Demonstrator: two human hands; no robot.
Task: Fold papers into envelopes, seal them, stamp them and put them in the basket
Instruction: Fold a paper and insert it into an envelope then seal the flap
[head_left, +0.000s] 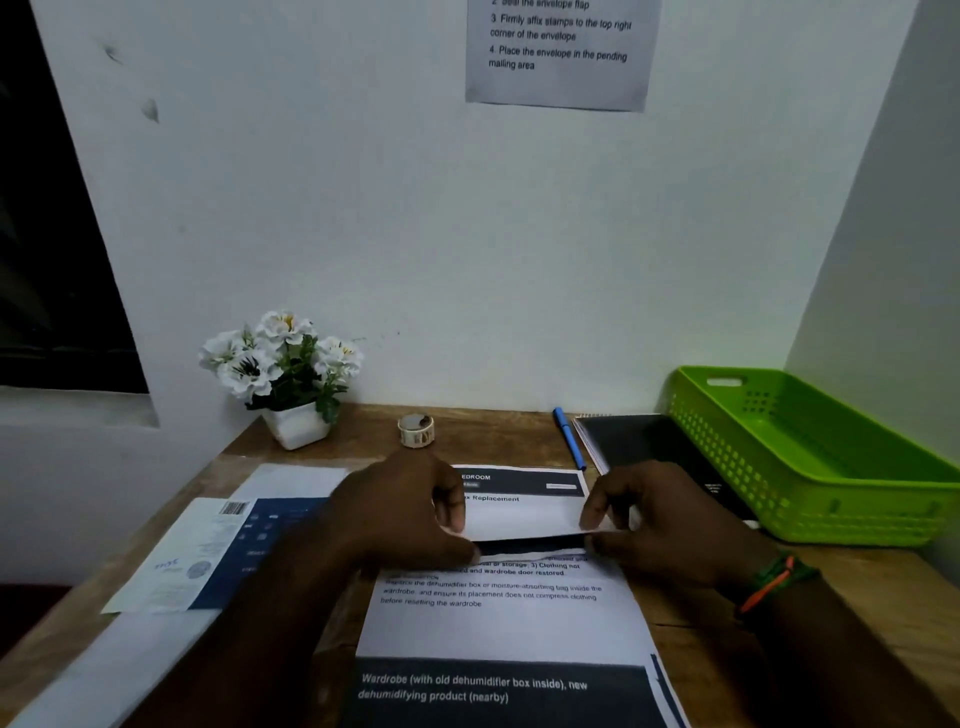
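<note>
White paper (514, 519) lies between left hand (400, 514) and right hand (670, 519), both pinching it.

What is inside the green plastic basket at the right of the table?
The green perforated plastic basket shows only its bare floor and far walls; no envelope is visible. Its near wall hides the floor strip just behind it.

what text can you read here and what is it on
White wall notice: "4 Place the envelope in the pending mailing area"
White printed sheet being folded: "Wardrobe (with old dehumidifier box inside), new dehumidifying product (nearby)"
Blue-and-white envelope: barcode and print too small to read
</note>
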